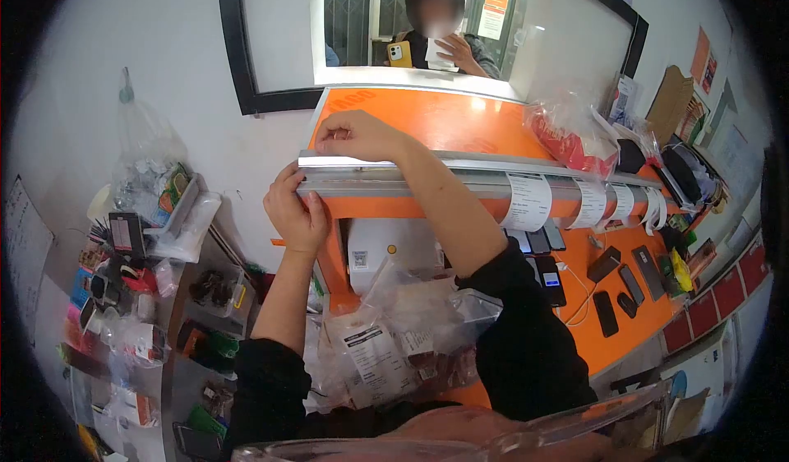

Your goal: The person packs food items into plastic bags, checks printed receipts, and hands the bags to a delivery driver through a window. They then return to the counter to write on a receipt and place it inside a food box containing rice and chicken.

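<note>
A long silvery metal rail (370, 184) runs along the near edge of the orange counter (427, 121). My left hand (288, 211) is at the rail's left end, its fingers curled round the corner and its thumb against the front face. Just above that end is my right hand (357, 136), with its fingers bent in and their tips close to the rail's top. Whatever is between those fingertips, if anything, is too small to make out. Several white receipts (527, 201) hang from the rail to the right of my right forearm.
Beyond the window opening stands a person (436, 26) with a yellow phone (399, 54). A red-filled plastic bag (573, 137) lies at the counter's right. Below are labelled clear bags (378, 363), a white box-like device (386, 248) and several phones (548, 281). Cluttered shelves (177, 314) stand left.
</note>
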### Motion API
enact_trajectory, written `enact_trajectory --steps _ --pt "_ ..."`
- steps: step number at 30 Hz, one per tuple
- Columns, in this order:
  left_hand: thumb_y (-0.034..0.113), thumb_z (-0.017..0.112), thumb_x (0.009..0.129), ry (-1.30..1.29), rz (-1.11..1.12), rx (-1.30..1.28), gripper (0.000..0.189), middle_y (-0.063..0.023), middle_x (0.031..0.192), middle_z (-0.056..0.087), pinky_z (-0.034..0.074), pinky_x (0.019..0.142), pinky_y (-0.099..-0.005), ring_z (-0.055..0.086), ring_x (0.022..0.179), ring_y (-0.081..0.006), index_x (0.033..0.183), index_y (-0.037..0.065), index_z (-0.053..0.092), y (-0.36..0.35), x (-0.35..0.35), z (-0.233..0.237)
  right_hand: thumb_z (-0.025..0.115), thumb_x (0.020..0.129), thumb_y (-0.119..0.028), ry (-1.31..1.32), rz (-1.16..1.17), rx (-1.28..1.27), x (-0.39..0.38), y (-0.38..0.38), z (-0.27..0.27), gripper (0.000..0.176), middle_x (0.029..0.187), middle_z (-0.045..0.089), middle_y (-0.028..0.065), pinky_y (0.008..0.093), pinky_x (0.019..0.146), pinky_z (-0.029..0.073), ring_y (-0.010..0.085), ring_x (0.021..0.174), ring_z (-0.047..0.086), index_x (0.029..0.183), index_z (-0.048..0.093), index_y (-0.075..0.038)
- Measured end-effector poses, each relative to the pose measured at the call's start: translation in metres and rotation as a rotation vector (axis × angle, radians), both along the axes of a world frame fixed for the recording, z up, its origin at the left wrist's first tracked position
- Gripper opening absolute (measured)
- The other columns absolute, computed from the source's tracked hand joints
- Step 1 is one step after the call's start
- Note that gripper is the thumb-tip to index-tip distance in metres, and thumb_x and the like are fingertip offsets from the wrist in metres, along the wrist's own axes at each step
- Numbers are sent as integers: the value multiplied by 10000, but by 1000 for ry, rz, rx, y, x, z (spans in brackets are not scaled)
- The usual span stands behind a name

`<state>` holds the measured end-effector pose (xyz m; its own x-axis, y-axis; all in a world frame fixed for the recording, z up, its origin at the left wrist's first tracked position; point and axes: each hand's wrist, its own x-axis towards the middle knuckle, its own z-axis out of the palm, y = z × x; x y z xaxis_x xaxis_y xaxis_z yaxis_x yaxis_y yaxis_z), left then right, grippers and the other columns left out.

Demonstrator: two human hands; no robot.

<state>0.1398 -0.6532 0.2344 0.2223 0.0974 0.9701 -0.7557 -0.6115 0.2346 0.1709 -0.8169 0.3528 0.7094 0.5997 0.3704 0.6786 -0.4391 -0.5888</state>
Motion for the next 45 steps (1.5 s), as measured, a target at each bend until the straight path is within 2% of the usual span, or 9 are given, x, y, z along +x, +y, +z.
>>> enact_trajectory --steps 7,16,37,45 --pt "260 483 834 8 -3 -3 267 -141 1120 574 357 806 -383 545 935 -288 988 43 505 0 -2 1 606 817 -137 -11 20 49 -3 0 2 285 755 525 -6 222 662 423 69 699 497 1084 547 -56" --pt "264 479 840 11 -30 -13 275 -156 1118 572 356 812 -389 543 950 -299 997 40 498 0 0 -1 615 810 -129 1 17 59 -1 1 1 260 748 537 2 219 628 413 79 675 505 1049 555 -45" --pt "255 480 845 25 5 6 267 -155 1125 570 350 817 -386 541 962 -292 997 37 502 0 -1 0 635 799 -168 42 12 27 0 1 1 204 757 524 -20 207 660 397 60 709 471 965 609 -51" --pt "273 478 846 3 -3 -4 281 -162 1119 573 360 804 -391 548 943 -300 990 32 502 0 1 0 648 800 -232 22 -2 5 -2 0 2 236 779 545 -15 215 688 411 64 731 483 940 618 -44"
